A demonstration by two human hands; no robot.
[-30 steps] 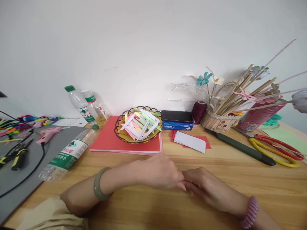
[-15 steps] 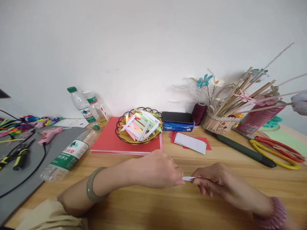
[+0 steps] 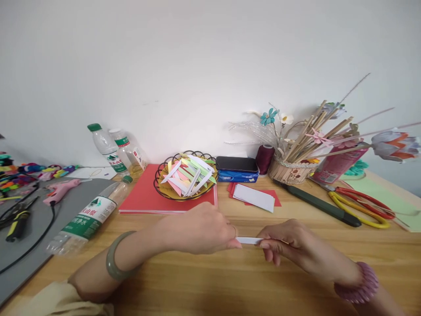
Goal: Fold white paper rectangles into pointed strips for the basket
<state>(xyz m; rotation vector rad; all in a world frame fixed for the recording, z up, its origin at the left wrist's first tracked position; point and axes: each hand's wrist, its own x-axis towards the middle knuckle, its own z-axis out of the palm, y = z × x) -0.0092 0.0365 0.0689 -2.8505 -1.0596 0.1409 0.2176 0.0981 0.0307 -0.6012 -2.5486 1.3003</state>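
A narrow white paper strip [image 3: 249, 240] is stretched level between my two hands, above the wooden table. My left hand [image 3: 205, 230], with a green bangle on its wrist, pinches the strip's left end. The right end is between the thumb and fingers of my right hand [image 3: 286, 241], which has a purple coil band at the wrist. Behind them, a round yellow basket [image 3: 159, 186] full of folded coloured paper pieces sits on red paper sheets [image 3: 134, 199]. White paper slips [image 3: 253, 196] lie over red ones to its right.
A plastic bottle [image 3: 90, 217] lies at the left, near a pink glue gun [image 3: 61, 191] and pliers [image 3: 18, 224] on a grey mat. A blue box [image 3: 237, 175] stands by the wall. Rightward are a dark green cutter [image 3: 322, 205], scissors [image 3: 362, 206] and a flower basket [image 3: 289, 173].
The view has turned slightly right, so most things sit further left. More of the white strip shows between my hands, which still hold it.
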